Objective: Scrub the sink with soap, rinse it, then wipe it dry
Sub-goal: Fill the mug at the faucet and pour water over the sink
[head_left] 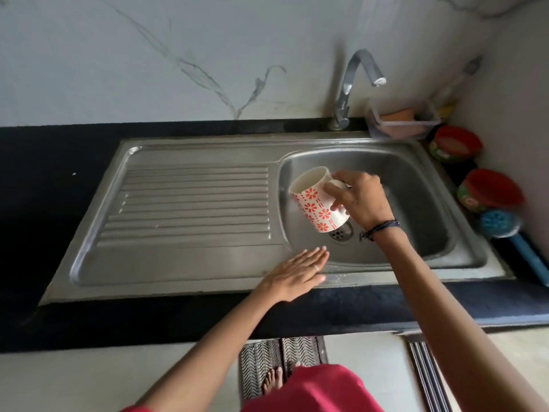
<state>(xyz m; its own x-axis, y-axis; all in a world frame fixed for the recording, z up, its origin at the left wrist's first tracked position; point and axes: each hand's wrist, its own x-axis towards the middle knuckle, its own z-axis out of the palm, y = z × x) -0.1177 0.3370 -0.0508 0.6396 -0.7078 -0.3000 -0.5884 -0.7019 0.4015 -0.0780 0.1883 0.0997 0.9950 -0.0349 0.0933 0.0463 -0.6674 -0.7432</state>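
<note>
A steel sink (416, 185) with a ribbed drainboard (196, 203) on its left is set in a black counter. My right hand (359, 197) grips the handle of a white mug with red flowers (315, 200), held tilted over the basin above the drain (341, 233). My left hand (297, 273) lies flat, fingers straight, on the sink's front rim at the basin's near left corner. The faucet (356, 81) stands behind the basin; no water is seen running.
A clear tray with an orange sponge (399, 120) sits behind the basin at the right. Two red-lidded tubs (456, 144) (490, 190) and a blue scrub brush (499, 223) line the right counter edge. A marble wall rises behind.
</note>
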